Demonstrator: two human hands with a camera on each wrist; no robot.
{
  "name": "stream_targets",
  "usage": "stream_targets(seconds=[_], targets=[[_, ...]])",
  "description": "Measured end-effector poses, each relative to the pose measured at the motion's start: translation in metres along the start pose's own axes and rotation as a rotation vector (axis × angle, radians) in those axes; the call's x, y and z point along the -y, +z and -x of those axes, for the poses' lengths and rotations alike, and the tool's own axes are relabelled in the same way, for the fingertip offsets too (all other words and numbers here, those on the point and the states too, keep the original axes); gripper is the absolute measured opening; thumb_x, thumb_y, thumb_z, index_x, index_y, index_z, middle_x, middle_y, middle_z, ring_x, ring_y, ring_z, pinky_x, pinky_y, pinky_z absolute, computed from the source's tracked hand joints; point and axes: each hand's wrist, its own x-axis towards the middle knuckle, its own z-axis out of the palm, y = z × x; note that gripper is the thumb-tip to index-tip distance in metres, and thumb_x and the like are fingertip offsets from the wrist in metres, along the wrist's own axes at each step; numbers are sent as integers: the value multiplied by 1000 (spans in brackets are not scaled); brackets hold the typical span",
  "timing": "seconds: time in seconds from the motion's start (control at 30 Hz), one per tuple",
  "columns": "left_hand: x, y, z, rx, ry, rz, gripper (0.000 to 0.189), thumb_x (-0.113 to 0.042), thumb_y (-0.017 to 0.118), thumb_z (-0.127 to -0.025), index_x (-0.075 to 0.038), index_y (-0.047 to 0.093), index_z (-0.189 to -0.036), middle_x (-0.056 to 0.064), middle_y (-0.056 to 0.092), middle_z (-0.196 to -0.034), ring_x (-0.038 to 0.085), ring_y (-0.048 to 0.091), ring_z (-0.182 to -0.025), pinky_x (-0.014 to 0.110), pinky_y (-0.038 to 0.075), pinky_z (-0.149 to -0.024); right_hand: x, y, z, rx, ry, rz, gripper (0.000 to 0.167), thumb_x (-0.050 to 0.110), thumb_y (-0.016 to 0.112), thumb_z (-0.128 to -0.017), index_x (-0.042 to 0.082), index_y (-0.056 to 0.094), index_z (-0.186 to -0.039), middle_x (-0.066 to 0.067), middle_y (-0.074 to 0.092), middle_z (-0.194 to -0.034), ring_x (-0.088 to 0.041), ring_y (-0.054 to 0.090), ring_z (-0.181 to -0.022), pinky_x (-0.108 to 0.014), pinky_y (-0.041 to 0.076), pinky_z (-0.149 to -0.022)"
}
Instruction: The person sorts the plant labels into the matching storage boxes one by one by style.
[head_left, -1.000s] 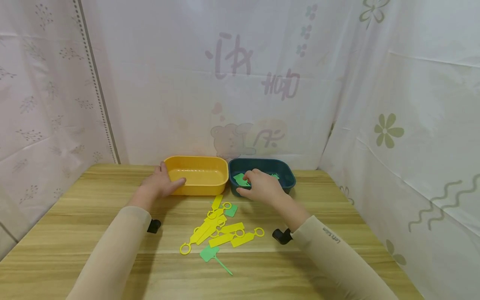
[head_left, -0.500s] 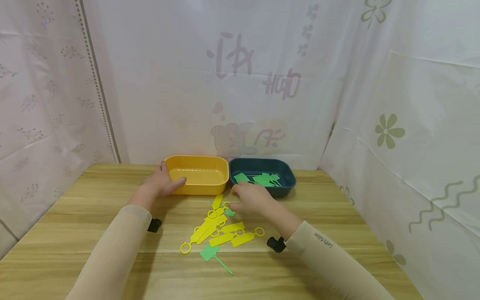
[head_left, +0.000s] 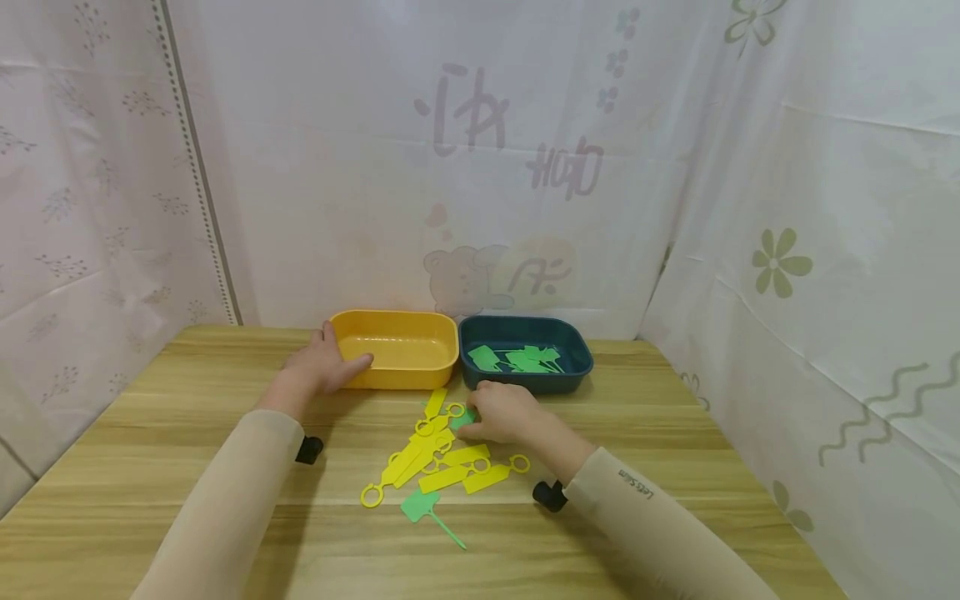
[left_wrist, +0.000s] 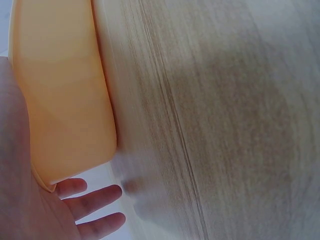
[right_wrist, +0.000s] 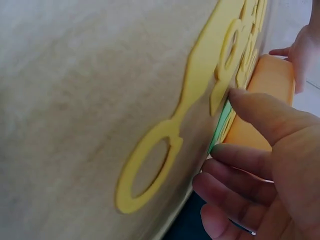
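My left hand (head_left: 318,367) rests at the left end of a yellow bin (head_left: 393,380), thumb along its front rim. In the left wrist view its fingers (left_wrist: 95,202) extend fairly straight past the bin's corner. My right hand (head_left: 506,412) is low over the table in front of a dark teal bin (head_left: 528,382). Its thumb and index finger are spread at either side of a green tag (right_wrist: 220,127) lying flat on the wood. In the head view the hand partly covers this tag. Several green tags (head_left: 528,360) lie inside the teal bin.
Several yellow tags with ring ends (head_left: 442,479) lie overlapping on the wooden table (head_left: 600,533), left of my right hand. Nearer me is another green tag (head_left: 418,505) with a thin stem. A printed curtain (head_left: 337,167) hangs behind the bins, which stand side by side.
My right hand has come out of the teal bin, moving toward me and slightly left to the green tag on the table. The left hand stays at the yellow bin.
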Motion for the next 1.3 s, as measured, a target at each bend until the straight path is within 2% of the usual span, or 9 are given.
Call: stream_targets(seconds=[0.17,0.4,0.6,0.7,0.9,1.1,1.3], targets=[[-3,-3,4,-1,4,9,126,-80,40,-103,16,-12,-167,42,3,-177,69,41,-147,75,39,-120,-2,-1,1,10,27,-19,40,55,81,-95,18,79,-112,4,59,-93,-16,56,-84,-33,49,-75],[-3,-3,6,-5,9,-2,128,-82,37,-102,17,-11,-167,43,2,-176,69,42,-146,74,41,-119,-6,-4,3,80,85,-102,36,45,85,-92,15,75,-108,2,62,-98,-17,57,-90,-36,54,-86],[-3,-2,5,-7,12,1,128,-83,37,-102,16,-11,-167,42,3,-177,69,42,-147,74,41,-119,-8,-7,7,136,100,-115,32,41,86,-89,16,72,-103,1,62,-100,-18,57,-91,-36,53,-86],[-3,-2,6,-2,4,7,127,-82,38,-102,15,-12,-167,41,2,-177,68,41,-148,73,40,-121,-8,-8,10,160,106,-132,35,40,87,-86,15,69,-105,0,61,-101,-19,57,-92,-36,52,-86],[-2,-3,7,-2,4,11,128,-83,38,-102,15,-12,-167,42,3,-177,68,44,-146,74,42,-119,-6,-9,12,179,92,-164,50,36,87,-83,14,62,-119,-3,56,-108,-20,55,-97,-37,52,-89],[-4,-4,9,-4,7,11,126,-81,39,-103,15,-12,-167,43,3,-176,69,43,-147,73,41,-120,-4,-10,11,184,70,-147,43,35,88,-84,14,64,-114,-3,56,-107,-20,56,-95,-35,52,-87],[-5,-6,10,-4,11,9,126,-80,39,-103,16,-11,-167,43,3,-176,69,41,-147,75,40,-120,-3,-8,7,180,72,-100,47,37,88,-84,11,66,-116,-2,59,-106,-20,54,-98,-37,53,-89]])
